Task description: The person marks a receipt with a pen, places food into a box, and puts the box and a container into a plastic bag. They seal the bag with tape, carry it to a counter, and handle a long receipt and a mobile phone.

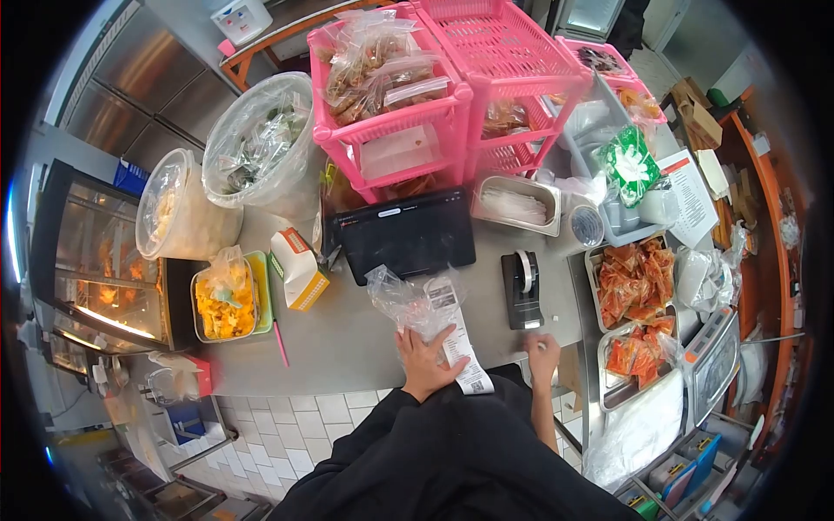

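Currently, a person's left hand [427,360] rests on a clear plastic bag [401,300] and the edge of a long printed receipt [472,375], both on the person's side of a black tablet [408,233] that stands on a steel counter [339,347]. Its fingers are spread open, lying flat rather than gripping. To the tablet's right, and nearer the person, sits a tape dispenser [524,295]; the right hand [543,352] is near it, fingers curled (too small to tell whether they are fully closed or pinch some tape). Left of the tablet stands a paper box [297,267]. The step in hand looks like lining the receipt up against the bag; the next move seems to call for a steady left hand, with the strip straight.
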Available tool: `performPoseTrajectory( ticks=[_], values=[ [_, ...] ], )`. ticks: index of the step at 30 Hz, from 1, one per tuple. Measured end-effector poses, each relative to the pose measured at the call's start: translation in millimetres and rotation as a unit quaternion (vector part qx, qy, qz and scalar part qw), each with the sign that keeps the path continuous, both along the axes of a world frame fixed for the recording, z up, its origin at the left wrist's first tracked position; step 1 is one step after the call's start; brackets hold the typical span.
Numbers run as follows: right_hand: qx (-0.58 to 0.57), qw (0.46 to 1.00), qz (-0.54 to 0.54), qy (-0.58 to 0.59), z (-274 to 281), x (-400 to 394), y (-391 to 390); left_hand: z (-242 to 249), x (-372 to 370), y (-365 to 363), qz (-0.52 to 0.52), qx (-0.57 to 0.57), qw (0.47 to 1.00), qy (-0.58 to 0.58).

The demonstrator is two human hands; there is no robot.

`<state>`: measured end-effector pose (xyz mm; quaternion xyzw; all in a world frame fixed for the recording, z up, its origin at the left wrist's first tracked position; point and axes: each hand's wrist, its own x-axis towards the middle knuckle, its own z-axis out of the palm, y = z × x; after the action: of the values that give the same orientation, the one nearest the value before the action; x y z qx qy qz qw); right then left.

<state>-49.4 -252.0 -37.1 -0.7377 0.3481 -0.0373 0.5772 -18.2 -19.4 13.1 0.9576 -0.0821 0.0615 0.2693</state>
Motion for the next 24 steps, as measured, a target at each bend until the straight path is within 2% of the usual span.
performPoseTrajectory(
  ticks=[2, 3, 4, 6, 8, 9, 10, 11, 12, 14, 15, 16, 17, 18, 20, 21, 22, 23, 24],
  values=[
    [0.034, 0.998, -0.057, -0.021, -9, -1, -5, -4, -1, 6, -0.032, 0.01, 0.999, 0.025],
    [0.148, 0.987, -0.06, -0.026, -2, -5, -6, -3, 4, 7, -0.025, 0.01, 0.999, 0.022],
    [0.149, 0.987, -0.051, -0.026, 12, 6, -2, -1, 7, 9, -0.041, 0.002, 0.999, 0.022],
    [0.22, 0.961, 0.148, 0.073, 38, 13, 26, 3, -1, 17, -0.059, 0.001, 0.997, 0.041],
    [0.228, 0.912, 0.339, 0.046, 55, 36, 64, 2, 5, 15, -0.063, -0.003, 0.997, 0.044],
    [0.231, 0.91, 0.341, 0.047, 55, 48, 81, -8, 3, 17, -0.065, 0.005, 0.997, 0.042],
    [0.064, 0.898, 0.428, 0.08, 51, 61, 96, -14, 2, 17, -0.064, 0.007, 0.997, 0.042],
    [-0.104, 0.853, 0.499, 0.11, 49, 66, 105, -20, 0, 17, -0.061, 0.006, 0.997, 0.042],
    [-0.104, 0.853, 0.5, 0.107, 49, 67, 109, -19, 3, 17, -0.059, 0.006, 0.998, 0.038],
    [-0.248, 0.836, 0.479, 0.099, 50, 68, 113, -16, 5, 18, -0.061, 0.006, 0.997, 0.039],
    [-0.249, 0.835, 0.481, 0.099, 54, 68, 112, -10, 4, 18, -0.066, 0.004, 0.997, 0.043],
    [-0.274, 0.824, 0.473, 0.145, 63, 71, 107, -5, 6, 17, -0.063, 0.002, 0.997, 0.038],
    [-0.299, 0.812, 0.463, 0.191, 71, 73, 101, 1, 7, 15, -0.057, -0.003, 0.998, 0.013],
    [-0.303, 0.812, 0.462, 0.189, 75, 73, 95, 5, 8, 15, -0.052, -0.008, 0.999, -0.012],
    [-0.296, 0.836, 0.44, 0.143, 81, 70, 81, 3, 8, 20, -0.057, -0.042, 0.997, -0.002],
    [-0.214, 0.868, 0.429, 0.129, 79, 69, 79, 0, 5, 22, -0.064, -0.074, 0.995, 0.014],
    [-0.217, 0.873, 0.416, 0.13, 81, 68, 81, -17, 0, 25, -0.079, -0.165, 0.983, 0.014],
    [-0.274, 0.853, 0.444, -0.018, 84, 66, 87, -35, -10, 28, -0.097, -0.253, 0.962, 0.017],
    [-0.33, 0.811, 0.455, -0.161, 86, 62, 92, -42, -20, 31, -0.127, -0.269, 0.955, 0.011]
  ],
)
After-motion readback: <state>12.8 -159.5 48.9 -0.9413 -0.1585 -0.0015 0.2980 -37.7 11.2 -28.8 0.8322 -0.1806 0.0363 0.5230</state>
